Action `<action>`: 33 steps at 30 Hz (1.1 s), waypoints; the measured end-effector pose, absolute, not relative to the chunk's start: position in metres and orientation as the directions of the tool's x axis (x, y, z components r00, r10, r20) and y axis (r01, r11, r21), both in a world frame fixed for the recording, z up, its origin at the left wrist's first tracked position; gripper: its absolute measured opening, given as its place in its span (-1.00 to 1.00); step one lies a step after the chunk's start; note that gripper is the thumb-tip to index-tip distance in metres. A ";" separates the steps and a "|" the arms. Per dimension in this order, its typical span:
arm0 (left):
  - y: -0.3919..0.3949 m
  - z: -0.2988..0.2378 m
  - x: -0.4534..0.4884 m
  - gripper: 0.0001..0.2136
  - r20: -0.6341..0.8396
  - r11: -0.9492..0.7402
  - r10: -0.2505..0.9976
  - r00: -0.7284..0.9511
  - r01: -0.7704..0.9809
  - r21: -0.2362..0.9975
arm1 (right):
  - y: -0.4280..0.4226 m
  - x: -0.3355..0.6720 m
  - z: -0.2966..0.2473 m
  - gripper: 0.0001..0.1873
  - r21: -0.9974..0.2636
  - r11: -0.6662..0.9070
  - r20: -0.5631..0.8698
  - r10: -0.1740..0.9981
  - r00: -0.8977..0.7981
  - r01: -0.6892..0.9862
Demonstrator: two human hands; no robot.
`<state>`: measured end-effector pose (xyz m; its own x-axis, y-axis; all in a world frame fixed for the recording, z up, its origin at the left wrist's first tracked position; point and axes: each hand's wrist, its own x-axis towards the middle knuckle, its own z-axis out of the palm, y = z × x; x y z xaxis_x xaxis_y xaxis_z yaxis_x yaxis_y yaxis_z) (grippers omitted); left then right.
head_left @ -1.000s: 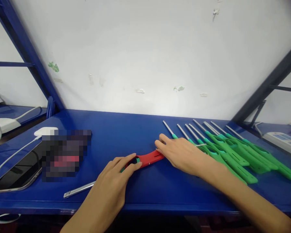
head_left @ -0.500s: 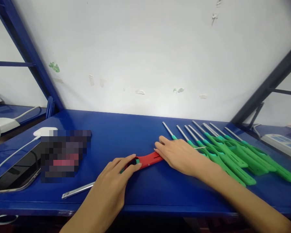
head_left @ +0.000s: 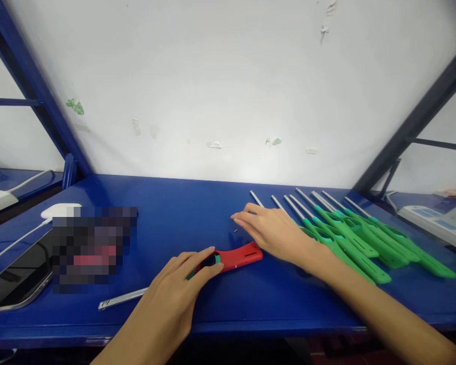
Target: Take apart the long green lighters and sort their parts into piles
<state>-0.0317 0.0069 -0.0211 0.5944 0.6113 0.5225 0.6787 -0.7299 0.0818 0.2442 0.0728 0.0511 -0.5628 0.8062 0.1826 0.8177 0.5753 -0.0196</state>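
Note:
A red long-nosed lighter (head_left: 240,256) lies on the blue table, its silver metal tube (head_left: 123,298) pointing left toward the front edge. My left hand (head_left: 178,284) is closed around its trigger section, with thumb and fingertips at the finger loop. Above and to the right of the red handle's end hovers my right hand (head_left: 275,230), fingers stretched out and not touching the lighter. A tiny dark metal bit (head_left: 235,230), too small to name, shows just below its fingertips. Several green long-nosed lighters (head_left: 365,253) lie side by side to the right, partly behind my right hand and forearm.
At the left lie a black phone (head_left: 21,271), a blurred-out item (head_left: 95,248) and a white charger (head_left: 61,210) with a cable. A white wall (head_left: 213,91) closes the table's back. Slanted blue frame bars (head_left: 45,91) stand at both sides.
My right hand has come off the red handle's end and shifted slightly up and left, uncovering it. The tiny metal bit now shows below the fingertips. My left hand keeps its hold.

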 end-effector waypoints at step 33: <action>-0.006 -0.011 -0.027 -0.80 0.662 -0.645 0.713 0.232 0.587 0.489 | 0.055 0.278 0.072 -0.48 -0.135 0.781 0.382 0.609 -0.695 0.610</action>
<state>-0.0272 -0.0058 -0.0108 0.2320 0.7128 0.6618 0.5875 -0.6450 0.4887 0.2784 0.0545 0.0725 -0.6948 0.6091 0.3825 0.6101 0.7807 -0.1352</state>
